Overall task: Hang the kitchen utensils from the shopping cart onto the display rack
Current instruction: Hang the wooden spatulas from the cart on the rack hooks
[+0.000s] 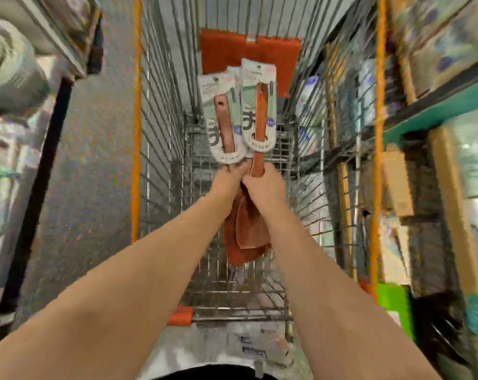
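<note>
Left hand (229,179) and right hand (265,182) clutch packaged spatulas (258,119) above shopping cart (163,111).

A wire shopping cart (163,133) stands on a speckled grey floor (89,160), between shelves (424,111) of blurred packaged goods on both sides. Orange rails (136,105) run along its top edges, and an orange-red panel (248,50) hangs at its far end. A wire flap (232,297) with an orange corner piece (180,315) sits at the near end.
</note>
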Demonstrator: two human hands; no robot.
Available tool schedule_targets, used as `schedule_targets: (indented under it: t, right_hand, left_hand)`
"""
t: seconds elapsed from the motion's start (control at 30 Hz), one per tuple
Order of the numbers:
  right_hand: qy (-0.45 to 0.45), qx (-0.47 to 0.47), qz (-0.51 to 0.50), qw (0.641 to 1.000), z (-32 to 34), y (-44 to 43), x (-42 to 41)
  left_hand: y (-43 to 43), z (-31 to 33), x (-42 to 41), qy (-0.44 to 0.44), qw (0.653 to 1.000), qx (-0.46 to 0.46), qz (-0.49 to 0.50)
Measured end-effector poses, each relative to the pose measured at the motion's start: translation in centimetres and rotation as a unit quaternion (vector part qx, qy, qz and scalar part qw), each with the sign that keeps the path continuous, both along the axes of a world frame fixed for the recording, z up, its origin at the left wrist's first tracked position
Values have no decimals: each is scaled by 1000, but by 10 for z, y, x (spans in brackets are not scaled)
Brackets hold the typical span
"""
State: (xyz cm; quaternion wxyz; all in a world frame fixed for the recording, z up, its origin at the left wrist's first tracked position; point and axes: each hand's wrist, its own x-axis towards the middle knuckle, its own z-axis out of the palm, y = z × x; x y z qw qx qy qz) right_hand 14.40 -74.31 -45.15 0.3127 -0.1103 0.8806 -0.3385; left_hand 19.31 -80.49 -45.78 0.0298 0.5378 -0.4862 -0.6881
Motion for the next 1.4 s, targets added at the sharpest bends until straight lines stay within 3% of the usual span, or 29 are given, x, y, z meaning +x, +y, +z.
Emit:
schedule_targets:
  t: [0.13, 0.47, 0.63, 0.93, 1.2, 1.4]
  right_hand:
    - [73, -28, -34, 996, 74, 30, 35]
    - [177, -150, -126, 964, 214, 119, 140]
    - [214, -151, -160, 952, 268, 218, 171]
    - [280, -101, -233, 926, 321, 462, 221]
    - [325, -65, -326, 885, 347, 598, 201]
    - [392, -44, -443, 805, 386, 671, 147]
  left_hand:
    - [18, 65, 33, 94, 992, 13, -83]
    - [95, 218, 111, 202, 963, -60, -169]
    - [190, 269, 132, 272, 940, -64, -196]
    - [418, 305, 164, 353, 881, -7, -314]
    - [560, 328, 111, 383, 824, 42, -416]
    - [633, 369, 29, 410, 756, 62, -506]
